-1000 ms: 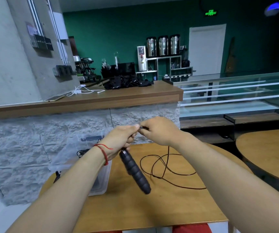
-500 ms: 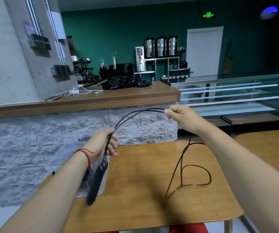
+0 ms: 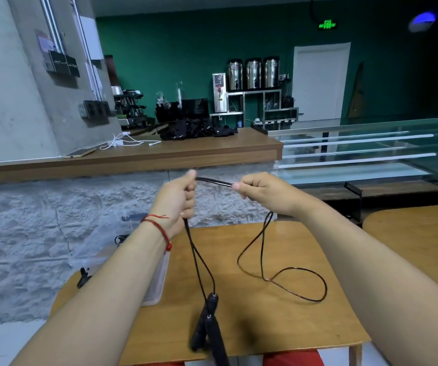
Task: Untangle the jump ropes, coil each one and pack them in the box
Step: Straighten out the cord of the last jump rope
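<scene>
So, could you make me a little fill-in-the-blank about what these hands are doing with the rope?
The left hand and right hand hold the rope stretched ____ them.
____ handles hang from the left hand.
A loop lies on the table below the ____ hand.
The left wrist wears a ____ string.
Missing: between; two; right; red.

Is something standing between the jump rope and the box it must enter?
Nothing visible lies between the jump rope and the clear box. Only the left forearm passes over the box.
</scene>
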